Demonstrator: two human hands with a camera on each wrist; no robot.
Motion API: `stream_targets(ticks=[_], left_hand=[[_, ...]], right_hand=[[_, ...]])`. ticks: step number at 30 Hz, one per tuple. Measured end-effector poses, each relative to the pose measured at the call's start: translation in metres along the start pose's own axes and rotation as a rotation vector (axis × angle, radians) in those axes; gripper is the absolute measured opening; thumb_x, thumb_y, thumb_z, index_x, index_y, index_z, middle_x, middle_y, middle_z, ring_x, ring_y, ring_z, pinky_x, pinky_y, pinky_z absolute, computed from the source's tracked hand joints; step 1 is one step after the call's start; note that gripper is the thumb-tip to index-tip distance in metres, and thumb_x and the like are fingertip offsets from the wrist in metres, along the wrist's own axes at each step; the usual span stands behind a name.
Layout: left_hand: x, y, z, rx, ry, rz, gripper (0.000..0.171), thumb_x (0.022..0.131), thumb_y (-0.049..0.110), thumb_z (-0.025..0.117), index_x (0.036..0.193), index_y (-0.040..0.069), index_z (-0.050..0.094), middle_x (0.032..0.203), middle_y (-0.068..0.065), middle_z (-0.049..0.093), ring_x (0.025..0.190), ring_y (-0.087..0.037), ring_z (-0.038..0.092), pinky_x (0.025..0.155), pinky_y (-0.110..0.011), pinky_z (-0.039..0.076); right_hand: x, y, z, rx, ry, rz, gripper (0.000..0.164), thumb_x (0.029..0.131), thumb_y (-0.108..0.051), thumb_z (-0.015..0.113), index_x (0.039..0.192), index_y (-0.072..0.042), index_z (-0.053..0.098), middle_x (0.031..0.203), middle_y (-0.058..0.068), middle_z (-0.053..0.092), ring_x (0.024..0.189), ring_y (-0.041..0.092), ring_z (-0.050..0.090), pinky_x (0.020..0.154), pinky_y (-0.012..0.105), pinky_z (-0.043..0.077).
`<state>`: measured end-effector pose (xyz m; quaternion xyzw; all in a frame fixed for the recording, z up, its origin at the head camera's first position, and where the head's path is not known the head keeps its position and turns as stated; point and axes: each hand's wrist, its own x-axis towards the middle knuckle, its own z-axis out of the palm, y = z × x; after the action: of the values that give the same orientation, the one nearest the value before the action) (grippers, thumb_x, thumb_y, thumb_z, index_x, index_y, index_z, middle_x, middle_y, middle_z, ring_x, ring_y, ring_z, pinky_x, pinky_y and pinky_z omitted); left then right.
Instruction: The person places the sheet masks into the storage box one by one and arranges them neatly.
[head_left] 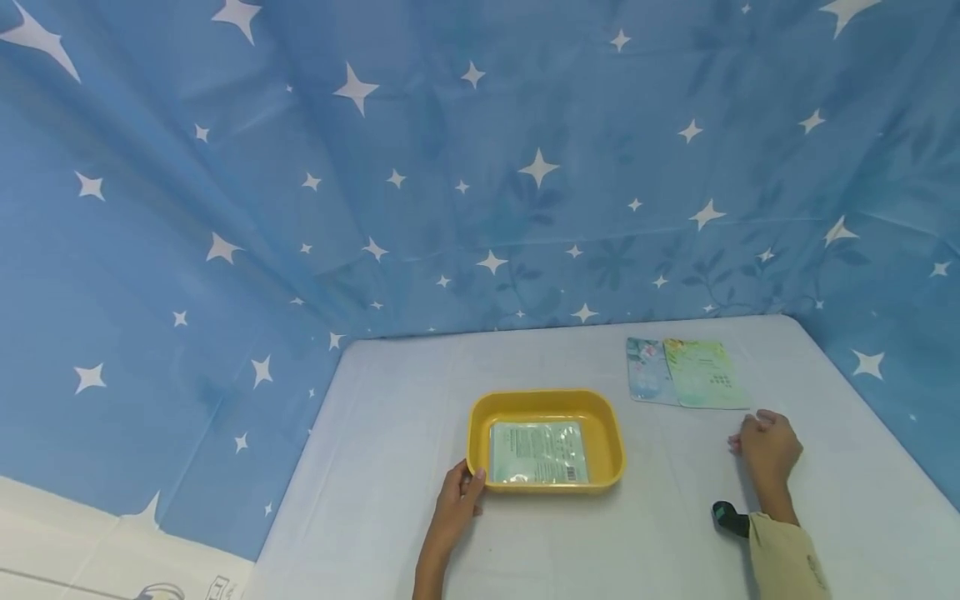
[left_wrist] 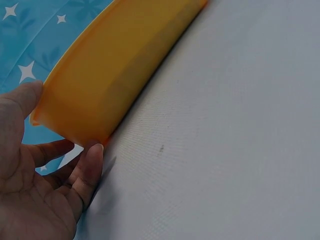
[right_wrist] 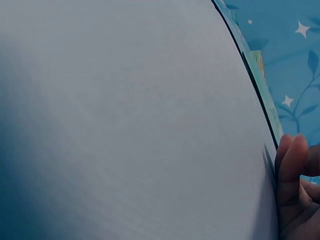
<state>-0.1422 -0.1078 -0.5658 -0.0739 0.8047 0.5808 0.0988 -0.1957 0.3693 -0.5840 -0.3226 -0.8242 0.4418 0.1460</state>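
Observation:
In the head view, a yellow plastic tray (head_left: 606, 408) sits mid-table with a flat pale green printed packet (head_left: 538, 452) lying inside it. My left hand (head_left: 454, 504) grips the tray's near left corner. From the left wrist, the thumb shows at the rim of the tray (left_wrist: 107, 65), while fingers (left_wrist: 90, 165) reach the corner's lower edge. Beyond my right hand (head_left: 770, 448) lie two overlapping flat packets, a blue floral one (head_left: 648, 371) and a green one (head_left: 705, 375). That hand hovers or rests just short of the green packet, fingers loosely curled, holding nothing.
A white cloth covers the table (head_left: 375, 450). Blue curtains with white stars (head_left: 540, 167) hang behind and along both sides. A black wrist-worn device (head_left: 731, 519) juts out at the right sleeve (head_left: 783, 558).

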Motion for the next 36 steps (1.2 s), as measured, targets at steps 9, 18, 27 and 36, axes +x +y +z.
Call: stream_targets(ticks=[9, 18, 27, 36], left_hand=[[0.000, -0.001, 0.000, -0.007, 0.005, -0.006, 0.071, 0.099, 0.047, 0.053, 0.147, -0.001, 0.034, 0.140, -0.017, 0.048, 0.099, -0.017, 0.055, 0.070, -0.025, 0.055], [-0.002, 0.001, -0.001, -0.007, 0.001, 0.013, 0.070, 0.099, 0.046, 0.053, 0.147, 0.000, 0.035, 0.139, -0.016, 0.048, 0.100, -0.017, 0.055, 0.070, -0.026, 0.055], [-0.002, 0.002, 0.000, -0.008, 0.006, 0.013, 0.069, 0.099, 0.045, 0.052, 0.147, -0.001, 0.035, 0.138, -0.017, 0.048, 0.099, -0.017, 0.055, 0.069, -0.024, 0.054], [0.000, 0.001, 0.001, 0.003, 0.017, 0.003, 0.069, 0.099, 0.046, 0.052, 0.147, -0.001, 0.035, 0.141, -0.019, 0.047, 0.100, -0.016, 0.056, 0.069, -0.025, 0.055]], right_hand=[[0.010, -0.001, 0.000, -0.010, 0.004, 0.069, 0.048, 0.102, -0.022, 0.038, 0.136, 0.011, 0.044, 0.044, -0.013, 0.050, 0.036, 0.000, 0.048, 0.094, 0.045, 0.038], [0.019, -0.006, -0.002, -0.037, -0.049, 0.145, 0.055, 0.102, -0.034, 0.040, 0.135, 0.009, 0.046, 0.051, -0.008, 0.054, 0.039, 0.004, 0.053, 0.070, 0.028, 0.033], [0.022, -0.010, -0.004, -0.039, -0.077, 0.170, 0.053, 0.100, -0.033, 0.044, 0.126, 0.011, 0.055, 0.041, -0.013, 0.051, 0.039, 0.005, 0.050, 0.070, 0.035, 0.032], [0.027, -0.008, -0.009, 0.012, -0.100, 0.195, 0.044, 0.096, -0.026, 0.048, 0.118, 0.010, 0.060, 0.041, -0.015, 0.053, 0.040, 0.004, 0.053, 0.052, 0.020, 0.037]])
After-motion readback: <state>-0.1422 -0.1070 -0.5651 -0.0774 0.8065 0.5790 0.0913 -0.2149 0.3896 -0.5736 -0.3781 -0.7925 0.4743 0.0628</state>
